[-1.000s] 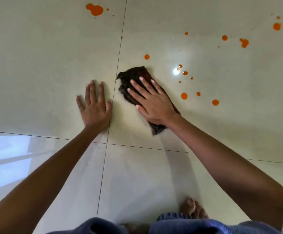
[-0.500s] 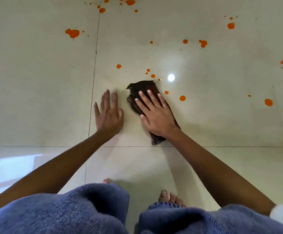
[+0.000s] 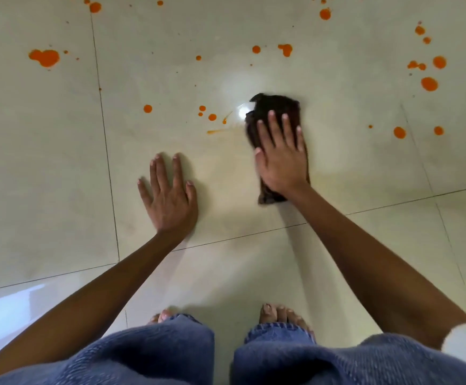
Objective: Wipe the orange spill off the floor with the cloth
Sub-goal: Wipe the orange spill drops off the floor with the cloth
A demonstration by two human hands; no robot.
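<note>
A dark brown cloth [image 3: 275, 108] lies flat on the pale tiled floor, and my right hand [image 3: 280, 154] presses down on it with straight fingers. My left hand [image 3: 169, 197] rests flat on the bare floor, to the left of the cloth and nearer to me. Orange spill drops dot the floor: a small cluster [image 3: 212, 117] with thin orange smears just left of the cloth, a big blot [image 3: 46, 57] at far left, several drops [image 3: 429, 84] at right and more along the top.
Cream floor tiles with dark grout lines [image 3: 107, 162] fill the view. My bare feet [image 3: 279, 315] and blue-jeaned knees [image 3: 170, 354] are at the bottom. A bright window reflection [image 3: 1, 309] shows at lower left.
My right hand has slid the cloth to the right over the drops beside it, leaving thin orange smears. The view shifted, and my left hand stayed flat on the floor.
</note>
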